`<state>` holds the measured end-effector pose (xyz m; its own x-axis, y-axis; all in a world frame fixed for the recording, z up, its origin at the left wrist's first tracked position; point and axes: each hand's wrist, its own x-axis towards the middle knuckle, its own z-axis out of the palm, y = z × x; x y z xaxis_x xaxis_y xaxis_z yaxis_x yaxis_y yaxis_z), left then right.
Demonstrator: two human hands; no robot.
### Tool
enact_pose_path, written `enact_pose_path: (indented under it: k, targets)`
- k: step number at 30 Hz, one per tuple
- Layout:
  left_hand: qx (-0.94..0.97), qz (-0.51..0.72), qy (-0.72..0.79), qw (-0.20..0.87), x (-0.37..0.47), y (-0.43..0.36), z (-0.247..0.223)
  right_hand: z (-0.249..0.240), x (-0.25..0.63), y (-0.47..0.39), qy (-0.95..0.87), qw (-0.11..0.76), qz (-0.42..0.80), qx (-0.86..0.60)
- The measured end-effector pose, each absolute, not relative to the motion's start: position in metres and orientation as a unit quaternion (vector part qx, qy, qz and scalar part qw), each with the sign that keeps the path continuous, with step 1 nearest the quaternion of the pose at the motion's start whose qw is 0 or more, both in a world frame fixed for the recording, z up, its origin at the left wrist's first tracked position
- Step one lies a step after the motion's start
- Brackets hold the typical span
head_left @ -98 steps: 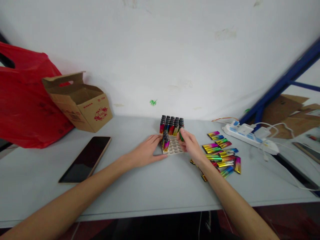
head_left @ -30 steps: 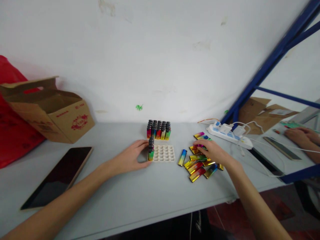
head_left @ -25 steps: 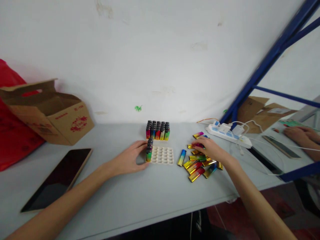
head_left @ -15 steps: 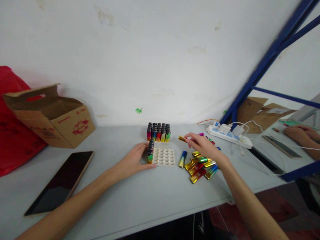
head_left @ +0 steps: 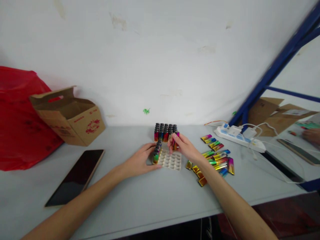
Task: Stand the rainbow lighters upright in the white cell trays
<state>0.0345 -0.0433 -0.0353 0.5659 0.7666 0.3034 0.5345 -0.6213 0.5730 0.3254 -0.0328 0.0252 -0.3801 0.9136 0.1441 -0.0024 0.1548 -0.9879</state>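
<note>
A white tray point(head_left: 176, 164) with rows of round hollows lies on the table, a column of dark-topped lighters point(head_left: 156, 154) upright along its left side. My left hand point(head_left: 141, 159) rests at that side, fingers spread around the tray's edge and the column. Above the tray, my right hand point(head_left: 183, 146) pinches a pink and gold lighter point(head_left: 175, 141), held roughly upright. Right behind stands a block of upright lighters point(head_left: 161, 132) in several colours. Shiny lighters point(head_left: 217, 160) lie loosely piled to the right, partly behind my right forearm.
At the left are a red bag point(head_left: 22, 116), an open cardboard box point(head_left: 75, 123) and a dark tablet point(head_left: 76, 176). A white power strip point(head_left: 240, 137) with cables lies at the right, near a blue frame point(head_left: 265, 80). Another person's hand point(head_left: 311, 136) shows at the right edge.
My right hand has moved left from the loose pile to above the tray, and its lighter has turned from lying flat to upright. The view has shifted slightly; my left hand stays by the tray.
</note>
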Motion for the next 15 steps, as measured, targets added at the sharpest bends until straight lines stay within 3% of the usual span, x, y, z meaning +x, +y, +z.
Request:
enact_pose_path:
  k: [6,15]
  targets:
    - [0.865,0.266,0.37,0.211,0.036,-0.045,-0.034,0.018,0.319,-0.047,-0.587,0.439,0.549,-0.402]
    - [0.856,0.261,0.386,0.226,0.034,-0.043,-0.034,0.003,0.31,-0.051,-0.652,0.447,0.364,-0.492]
